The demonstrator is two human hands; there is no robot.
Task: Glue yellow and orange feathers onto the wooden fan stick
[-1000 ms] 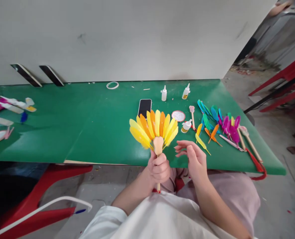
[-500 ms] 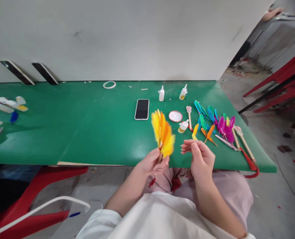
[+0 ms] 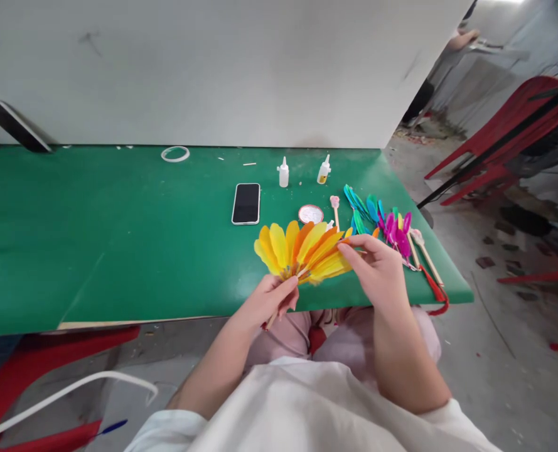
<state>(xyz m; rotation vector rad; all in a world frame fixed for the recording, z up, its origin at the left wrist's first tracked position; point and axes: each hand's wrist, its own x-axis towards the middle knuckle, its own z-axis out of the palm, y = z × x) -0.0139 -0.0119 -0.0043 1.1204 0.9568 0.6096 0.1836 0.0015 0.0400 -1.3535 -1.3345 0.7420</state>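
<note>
We are seeing the feather fan (image 3: 297,242) in a new pose: half a second ago it was standing nearly edge-on and blurred, and now it is spreading wide toward us, leaning over the near edge of the desk (image 3: 142,263). Our left grip (image 3: 268,301) is still clasping its wooden handle (image 3: 271,321), with the thumb lying close to the feather roots. Our right grip (image 3: 383,267), which was hovering apart with nothing in it, is now pinching the outer feathers on the fan's right side. We are judging that the work is passing from turning the fan to handling single feathers, with the left side doing the steadying.

As for containers, two white squeeze bottles, one plain (image 3: 284,174) and one with a yellow label (image 3: 324,172), are standing upright behind the fan; we are not making out what they are holding. A third bottle (image 3: 330,225) is mostly hiding behind the feathers. Near it, a red-rimmed white disc (image 3: 311,214) is lying flat; we are unable to tell whether it is serving as a dish.
</note>
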